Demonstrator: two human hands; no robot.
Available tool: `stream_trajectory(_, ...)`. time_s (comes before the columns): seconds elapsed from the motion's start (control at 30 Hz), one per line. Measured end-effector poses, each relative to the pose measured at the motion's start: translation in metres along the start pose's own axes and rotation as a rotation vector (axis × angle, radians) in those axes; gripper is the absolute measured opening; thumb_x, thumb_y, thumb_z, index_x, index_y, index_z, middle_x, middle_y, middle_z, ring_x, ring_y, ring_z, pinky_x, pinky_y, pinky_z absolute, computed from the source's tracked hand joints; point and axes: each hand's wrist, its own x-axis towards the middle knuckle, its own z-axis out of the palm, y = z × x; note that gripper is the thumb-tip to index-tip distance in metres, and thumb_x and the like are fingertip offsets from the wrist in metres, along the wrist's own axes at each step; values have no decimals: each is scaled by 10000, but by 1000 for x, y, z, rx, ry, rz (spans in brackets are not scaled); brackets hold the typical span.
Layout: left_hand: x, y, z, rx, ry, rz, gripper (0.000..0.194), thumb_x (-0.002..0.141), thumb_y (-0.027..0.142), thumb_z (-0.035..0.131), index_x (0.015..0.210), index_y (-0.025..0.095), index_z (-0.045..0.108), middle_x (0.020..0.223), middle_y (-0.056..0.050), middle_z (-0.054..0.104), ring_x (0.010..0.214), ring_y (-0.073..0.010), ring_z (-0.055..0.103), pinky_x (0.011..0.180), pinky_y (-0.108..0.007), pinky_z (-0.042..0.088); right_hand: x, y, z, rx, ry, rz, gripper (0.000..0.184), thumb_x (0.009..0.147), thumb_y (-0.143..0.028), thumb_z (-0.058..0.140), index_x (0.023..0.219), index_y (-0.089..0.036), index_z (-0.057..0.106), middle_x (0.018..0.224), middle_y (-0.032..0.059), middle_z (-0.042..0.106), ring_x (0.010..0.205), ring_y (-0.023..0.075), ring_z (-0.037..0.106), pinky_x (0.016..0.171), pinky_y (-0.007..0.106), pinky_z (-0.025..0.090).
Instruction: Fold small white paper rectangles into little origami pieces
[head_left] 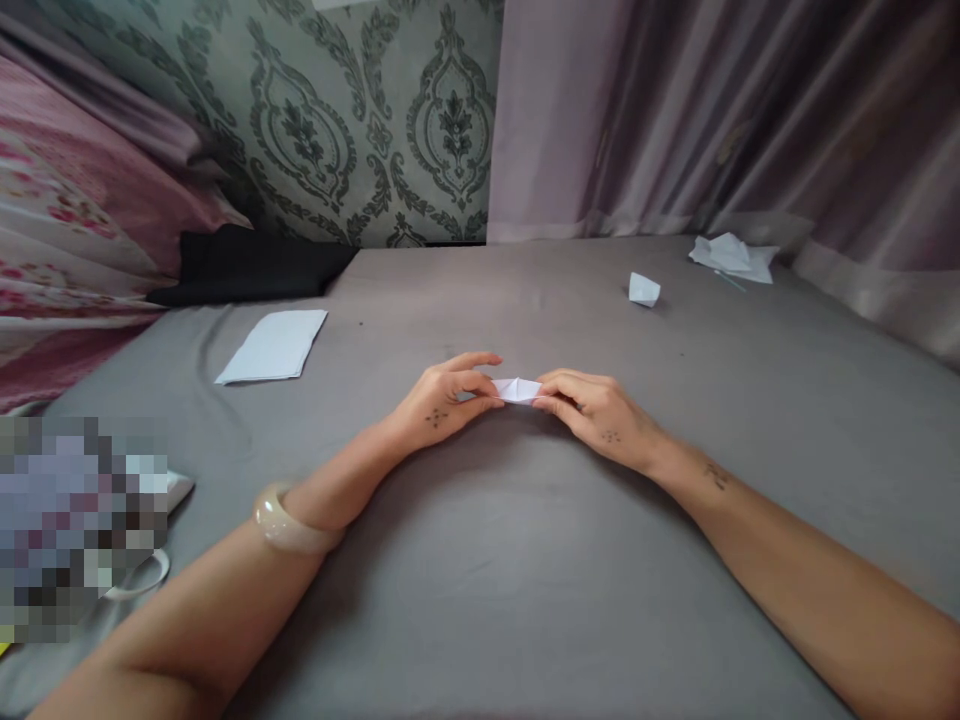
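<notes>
A small folded white paper boat [517, 390] is held between both hands, just above the grey cloth. My left hand [457, 400] pinches its left end between thumb and fingers, with one finger lifted away. At the right end, the thumb and fingers of my right hand [596, 408] are closed on the paper. A small peak shows in the middle of the boat; its two ends are hidden by fingertips. On my left forearm sits a pale bangle [292, 522].
A stack of white paper sheets [274, 346] lies left, near a folded black cloth [255, 265]. One folded white paper piece [644, 290] stands at the back right; more folded papers [733, 258] lie by the curtain [645, 120]. The grey sheet [480, 600] spreads beneath everything. Blurred items [67, 520] are at far left.
</notes>
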Motion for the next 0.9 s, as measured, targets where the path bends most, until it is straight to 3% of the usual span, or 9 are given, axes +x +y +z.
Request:
stream_trajectory(0.13,1,2,2,-312,-63,-261,202,787,348,662,782,147,676,1100,-98,680,903,-185,656,824,-291,501,2,-3,-4,54,-23,105,203,926,-315,482,927,-193,644,861,21,669,734,137,583,696,262,418)
stream_trajectory(0.33,3,5,0,-625,-165,-402,239,738,336,719,752,116,627,819,-75,719,753,-144,663,721,-253,511,3,-5,-8,166,-128,295,218,891,-382,513,889,-212,651,774,-3,681,681,134,582,622,258,405)
stream_trajectory(0.43,3,8,-1,-733,-157,-475,242,708,313,748,722,117,607,769,-56,717,718,-134,671,722,-256,520,2,-5,-5,308,-148,382,229,865,-416,537,880,-207,630,789,12,701,669,138,593,595,255,419)
stream_trajectory(0.7,0,10,0,-739,-65,-449,230,690,282,766,695,114,609,721,-46,719,685,-128,669,679,-234,518,4,-15,-2,597,-82,468,227,780,-384,638,721,-177,566,833,59,716,651,132,608,584,254,462)
stream_trajectory(0.9,0,16,0,-783,-76,-463,236,710,287,748,696,124,578,733,-48,721,714,-150,685,712,-274,539,4,-19,-1,629,-41,397,214,756,-341,654,659,-175,561,804,54,705,653,135,602,591,264,469)
